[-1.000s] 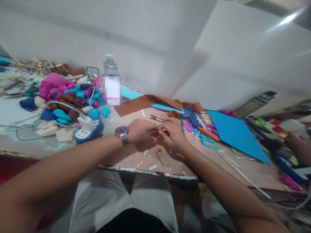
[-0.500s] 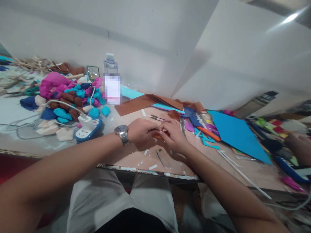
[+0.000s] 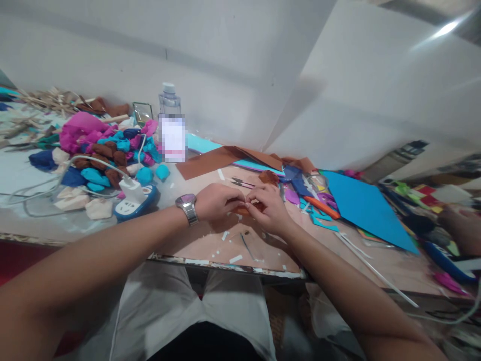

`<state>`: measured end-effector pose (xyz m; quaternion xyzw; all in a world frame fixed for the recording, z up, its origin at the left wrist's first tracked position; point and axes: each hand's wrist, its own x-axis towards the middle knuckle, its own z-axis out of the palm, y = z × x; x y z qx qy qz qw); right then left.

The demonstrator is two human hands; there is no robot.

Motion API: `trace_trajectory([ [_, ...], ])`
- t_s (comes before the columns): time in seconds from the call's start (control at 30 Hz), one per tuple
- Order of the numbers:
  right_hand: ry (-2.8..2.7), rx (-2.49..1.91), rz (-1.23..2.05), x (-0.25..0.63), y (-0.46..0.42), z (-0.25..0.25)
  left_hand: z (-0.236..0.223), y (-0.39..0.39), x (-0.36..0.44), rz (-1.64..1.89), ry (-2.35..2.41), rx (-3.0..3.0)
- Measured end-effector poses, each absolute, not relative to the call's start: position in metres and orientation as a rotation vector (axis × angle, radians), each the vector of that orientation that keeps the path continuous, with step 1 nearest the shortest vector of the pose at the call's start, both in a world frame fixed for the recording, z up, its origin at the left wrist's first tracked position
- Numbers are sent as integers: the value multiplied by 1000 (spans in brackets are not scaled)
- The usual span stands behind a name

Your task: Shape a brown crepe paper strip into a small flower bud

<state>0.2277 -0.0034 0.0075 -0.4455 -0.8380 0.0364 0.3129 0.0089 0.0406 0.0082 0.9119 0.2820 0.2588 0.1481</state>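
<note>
Left hand: my left hand [image 3: 220, 200] is narrowing to a pinch on a small brown piece [image 3: 241, 210], thumb and fingers closing together.
Right hand: my right hand [image 3: 268, 208] is pinching at the same piece, its fingertips meeting those of the left; the other fingers are curling.
Brown piece: it is sitting low between both hands, just over the table [image 3: 263, 245], mostly hidden by fingers; I cannot tell its full shape.
Wristwatch: a metal watch [image 3: 187, 208] is circling my left wrist.
Scraps: white scraps [image 3: 236, 259] are lying on the table nearer me than the hands.
Snips: small snips [image 3: 243, 183] are lying just beyond the fingers, with a crumpled brown wad [image 3: 268, 177] beside them.
Brown sheet: a folded brown sheet [image 3: 210, 161] is stretching across behind.
Right side: an orange tool [image 3: 322, 206] is resting among coloured scraps, beside a large blue sheet [image 3: 370, 208].
Left side: a blue-and-white power strip [image 3: 133, 203] is holding a plug, near a pile of crumpled coloured bundles [image 3: 107, 150].
Back: a phone [image 3: 173, 139] is standing before a clear bottle [image 3: 170, 103].
Far right: another person's hand [image 3: 460, 225] is showing, blurred.
</note>
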Motion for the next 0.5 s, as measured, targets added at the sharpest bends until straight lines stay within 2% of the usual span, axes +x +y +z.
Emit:
trace_trajectory([
  [0.5,-2212,-1158,90,229,-1,5,9,40,8,777,806,2620],
])
